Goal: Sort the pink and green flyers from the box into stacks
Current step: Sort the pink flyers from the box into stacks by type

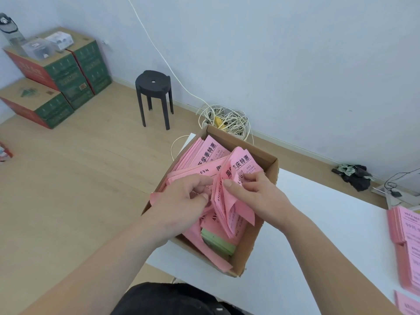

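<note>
Forearms reach from the near edge into the cardboard box (270, 169), which sits at the tabletop's (318, 223) left edge, toward its far corner. The right hand (259, 196) grips a pink bundle (229, 201), with the thumb on its face and the fingers (252, 178) curled behind it. The left hand (181, 201) pinches the bundle's sheets on the other side, as if leafing through them.

Loose pink flyers (204, 151) fill the rest of the box. A small green stack (218, 241) lies low near its front corner, half under the pink. Sorted pink stacks (404, 226) sit at the tabletop's right edge.

The paper looks thin, light and limp: the held sheets droop and curl, so a bundle will likely fan or slide apart unless it is squeezed flat across a short end. The greens are probably best taken by working fingertips under the whole stack and lifting it square.
</note>
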Available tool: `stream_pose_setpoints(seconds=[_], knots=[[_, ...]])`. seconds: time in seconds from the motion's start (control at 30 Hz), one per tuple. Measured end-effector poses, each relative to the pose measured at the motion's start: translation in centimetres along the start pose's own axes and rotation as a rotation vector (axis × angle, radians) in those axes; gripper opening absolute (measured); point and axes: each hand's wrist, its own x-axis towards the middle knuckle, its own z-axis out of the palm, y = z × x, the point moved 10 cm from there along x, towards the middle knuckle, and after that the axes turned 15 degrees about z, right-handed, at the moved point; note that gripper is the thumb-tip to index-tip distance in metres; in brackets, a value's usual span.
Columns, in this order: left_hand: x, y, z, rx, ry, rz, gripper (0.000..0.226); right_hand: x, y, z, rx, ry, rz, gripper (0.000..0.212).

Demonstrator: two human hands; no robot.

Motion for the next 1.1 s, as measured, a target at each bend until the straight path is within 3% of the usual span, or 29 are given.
stream_pose_setpoints(seconds=[0.17, 0.33, 0.53, 0.7, 0.8, 0.9, 0.93, 1.03, 1.1], knots=[[-0.8, 0.9, 2.0, -0.056, -0.086, 0.094, 0.056, 0.4, 0.2, 0.1, 0.044, 0.014, -0.007, 0.077], [-0.7, 1.4, 2.0, -0.042, -0.127, 0.121, 0.062, 0.6, 0.5, 0.4, 0.082, -0.094, 0.014, 0.083], [-0.9, -1.4, -1.7, 0.153, -0.065, 0.027, 0.045, 1.2, 0.7, 0.7, -0.035, -0.04, -0.012, 0.037], [-1.1, -3.0, -3.0, 0.162, -0.025, -0.022, 0.047, 0.3, 0.2, 0.3, -0.042, 0.01, -0.022, 0.004], [-0.7, -2.9, -2.6, 0.074, 0.013, -0.043, 0.04, 0.1, 0.1, 0.3, 0.004, -0.003, -0.019, 0.009], [0.0, -2.0, -1.1, -0.133, 0.003, -0.122, 0.02, 0.3, 0.4, 0.4, 0.098, -0.061, -0.026, 0.057], [0.3, -1.6, -0.2, -0.19, -0.033, -0.159, 0.029, 0.3, 0.4, 0.4, 0.15, -0.086, -0.027, 0.068], [1.1, -0.8, 1.2, -0.152, -0.122, -0.198, 0.053, -0.2, -0.1, 0.4, 0.219, -0.118, -0.054, 0.057], [1.6, -0.3, 1.0, 0.025, -0.106, -0.153, 0.04, 0.2, 0.2, 0.2, 0.2, -0.07, -0.027, 0.063]])
